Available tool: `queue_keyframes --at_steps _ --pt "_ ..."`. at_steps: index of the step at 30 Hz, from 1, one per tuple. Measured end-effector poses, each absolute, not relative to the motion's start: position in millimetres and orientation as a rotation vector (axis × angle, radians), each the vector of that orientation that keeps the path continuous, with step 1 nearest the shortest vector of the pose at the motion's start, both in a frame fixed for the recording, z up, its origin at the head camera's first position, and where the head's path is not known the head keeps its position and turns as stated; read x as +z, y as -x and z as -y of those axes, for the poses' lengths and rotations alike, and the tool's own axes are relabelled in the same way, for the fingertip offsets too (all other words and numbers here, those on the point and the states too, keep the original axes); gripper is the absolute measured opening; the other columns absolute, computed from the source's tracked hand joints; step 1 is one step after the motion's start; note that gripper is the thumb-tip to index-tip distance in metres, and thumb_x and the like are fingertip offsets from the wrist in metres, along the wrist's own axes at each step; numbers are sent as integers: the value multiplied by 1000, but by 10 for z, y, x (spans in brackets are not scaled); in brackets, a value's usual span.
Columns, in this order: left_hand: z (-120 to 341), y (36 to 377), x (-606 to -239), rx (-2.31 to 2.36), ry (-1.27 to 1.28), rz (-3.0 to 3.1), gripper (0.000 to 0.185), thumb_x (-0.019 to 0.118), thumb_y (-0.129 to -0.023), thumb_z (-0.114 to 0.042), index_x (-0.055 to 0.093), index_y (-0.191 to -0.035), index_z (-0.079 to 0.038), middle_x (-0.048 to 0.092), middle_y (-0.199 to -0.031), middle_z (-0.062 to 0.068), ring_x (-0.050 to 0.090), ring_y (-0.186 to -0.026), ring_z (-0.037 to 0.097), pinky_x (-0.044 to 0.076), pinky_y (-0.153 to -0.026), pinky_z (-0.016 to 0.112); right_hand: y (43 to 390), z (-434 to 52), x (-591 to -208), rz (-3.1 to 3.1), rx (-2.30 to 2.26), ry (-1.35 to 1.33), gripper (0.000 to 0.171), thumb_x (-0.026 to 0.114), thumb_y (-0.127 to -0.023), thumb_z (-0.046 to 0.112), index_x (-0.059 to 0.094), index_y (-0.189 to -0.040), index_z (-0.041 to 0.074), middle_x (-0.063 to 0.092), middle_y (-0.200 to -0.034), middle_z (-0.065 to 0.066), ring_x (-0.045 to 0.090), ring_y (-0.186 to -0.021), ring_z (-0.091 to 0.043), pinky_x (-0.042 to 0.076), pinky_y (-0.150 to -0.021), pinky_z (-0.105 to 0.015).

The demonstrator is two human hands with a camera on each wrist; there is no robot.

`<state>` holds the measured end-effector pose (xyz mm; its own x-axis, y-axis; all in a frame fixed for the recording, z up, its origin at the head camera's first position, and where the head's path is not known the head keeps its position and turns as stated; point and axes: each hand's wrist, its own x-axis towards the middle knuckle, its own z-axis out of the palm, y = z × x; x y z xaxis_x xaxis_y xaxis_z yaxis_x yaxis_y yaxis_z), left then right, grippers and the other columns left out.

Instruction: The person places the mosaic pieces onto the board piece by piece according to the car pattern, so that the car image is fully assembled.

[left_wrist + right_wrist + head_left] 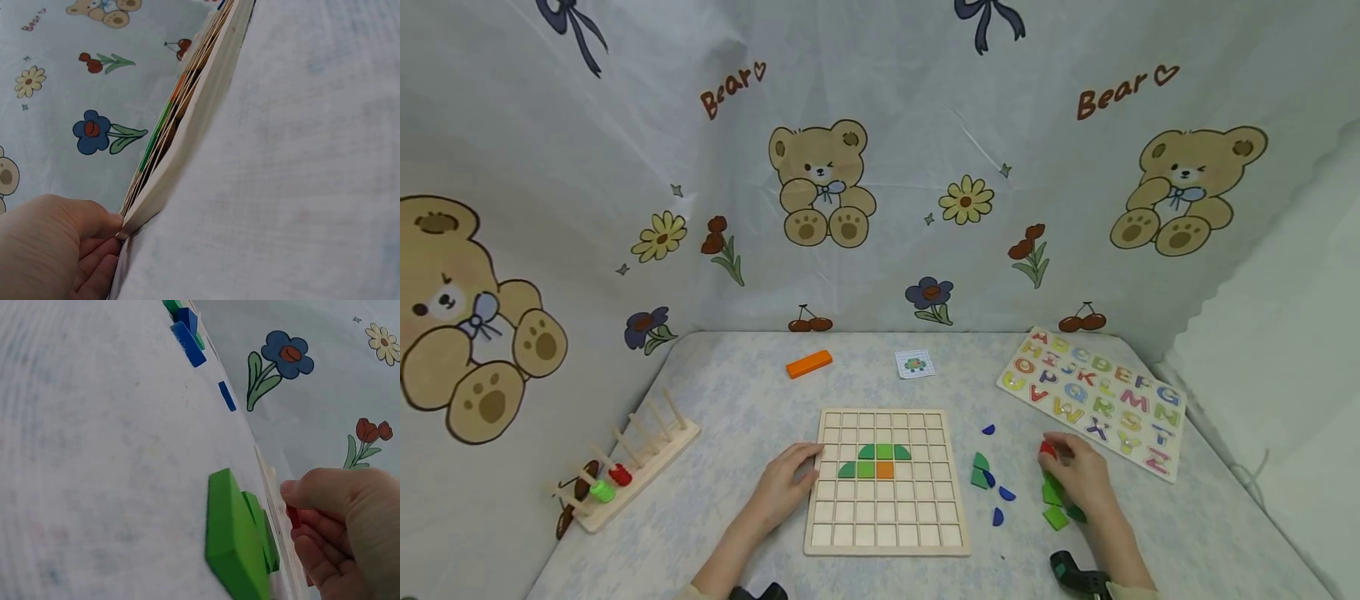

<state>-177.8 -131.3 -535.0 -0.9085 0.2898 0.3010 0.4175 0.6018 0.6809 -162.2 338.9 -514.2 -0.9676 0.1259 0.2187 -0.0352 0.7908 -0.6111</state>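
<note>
A wooden grid board (887, 552) lies in the middle of the table. Green and light green pieces and one orange square (885, 470) sit in its upper cells. My left hand (786, 490) grips the board's left edge; in the left wrist view the thumb (94, 217) is on the rim and the fingers curl below it. Over on the right, my right hand (1081, 473) pinches a small red piece (1047, 449) between thumb and fingers. Light green squares (1056, 517) lie just beneath that hand, and the right wrist view has a green block (234, 537) close by.
Blue half-round pieces (1007, 494) and dark green pieces (979, 478) lie between board and right hand. An alphabet board (1105, 400) is at the right, a pattern card (914, 364) and an orange bar (809, 364) at the back. A wooden peg rack (647, 471) stands left.
</note>
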Motion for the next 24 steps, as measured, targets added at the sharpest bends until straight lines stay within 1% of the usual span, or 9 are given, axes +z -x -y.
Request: queue_keyframes --at_steps 4,8,14,17,22,24 --pt "1310 1773 -5340 -1207 591 2666 39 66 -88 -4 59 -127 -4 57 -125 6 51 -119 23 42 -96 44 1615 -3350 -5008 2725 981 73 37 65 -88 11 58 -121 -3 57 -115 -21 54 -105 -36 46 -88 -51" --pt "1306 1767 -5331 -1210 584 2670 40 65 -88 -4 59 -127 -4 57 -126 6 51 -119 23 42 -97 44 1618 -3287 -4879 2706 954 12 35 66 -87 10 60 -119 -3 59 -113 -21 55 -102 -36 46 -87 -51" --pt "1316 1772 -5339 -1217 601 2663 40 65 -88 -4 58 -127 -5 57 -126 5 51 -119 24 42 -97 45 1631 -3114 -4704 2660 925 -109 32 69 -85 8 63 -115 -2 62 -108 -17 57 -98 -32 48 -84 -49" --pt "1329 1781 -5337 -1227 612 2660 40 65 -88 -5 58 -128 -5 56 -126 5 51 -120 24 42 -97 44 1653 -3004 -4670 2636 924 -180 30 71 -84 7 64 -112 -2 64 -106 -14 59 -95 -29 50 -82 -45" --pt "1334 1780 -5334 -1246 610 2663 40 65 -89 -5 58 -128 -6 56 -126 4 50 -120 23 42 -97 44 1664 -2783 -4644 2652 948 -229 29 72 -82 6 65 -110 0 64 -104 -10 59 -94 -26 51 -82 -45" --pt "1340 1772 -5329 -1238 605 2668 40 64 -89 -5 58 -128 -5 56 -127 5 50 -121 24 42 -97 45 1671 -2676 -4636 2669 972 -226 30 72 -82 7 65 -110 1 64 -104 -9 58 -95 -26 50 -83 -48"
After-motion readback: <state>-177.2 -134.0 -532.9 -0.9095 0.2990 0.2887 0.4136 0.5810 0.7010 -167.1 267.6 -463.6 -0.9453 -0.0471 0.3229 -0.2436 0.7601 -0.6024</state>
